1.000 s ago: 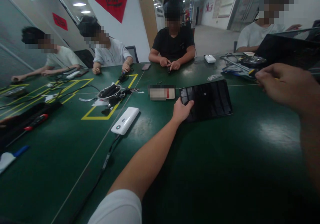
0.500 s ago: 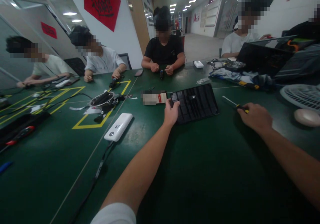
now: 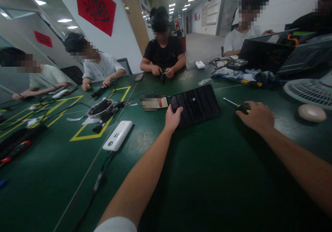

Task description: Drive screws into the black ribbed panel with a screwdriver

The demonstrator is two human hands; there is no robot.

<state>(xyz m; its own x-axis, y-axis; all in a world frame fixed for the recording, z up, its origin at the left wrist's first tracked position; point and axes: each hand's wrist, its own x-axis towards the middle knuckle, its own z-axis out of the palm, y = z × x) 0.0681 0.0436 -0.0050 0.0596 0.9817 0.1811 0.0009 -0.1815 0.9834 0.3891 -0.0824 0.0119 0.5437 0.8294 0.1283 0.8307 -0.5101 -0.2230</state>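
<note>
A black, flat, ribbed panel [image 3: 199, 104] with a small shiny round spot is tilted up from the table in front of me. My left hand [image 3: 173, 118] grips its left edge, thumb on the near face and the other fingers mostly hidden. To the right, a screwdriver [image 3: 242, 109] with a black-and-yellow handle lies on the green table, its metal shaft pointing left toward the panel. Over the handle rests my right hand [image 3: 258, 116], its fingers loosened and apart, with the thumb beside the handle.
Left of the panel lies a small open box [image 3: 155, 102]. A white power bank [image 3: 118, 135] with a cable is nearer on the left. A fan [image 3: 308, 90] and a computer mouse [image 3: 312, 113] sit at the right. Several people sit around the table.
My right hand has loosened its fingers from the screwdriver handle. The left hand still holds the panel. The whole view has shifted slightly.
</note>
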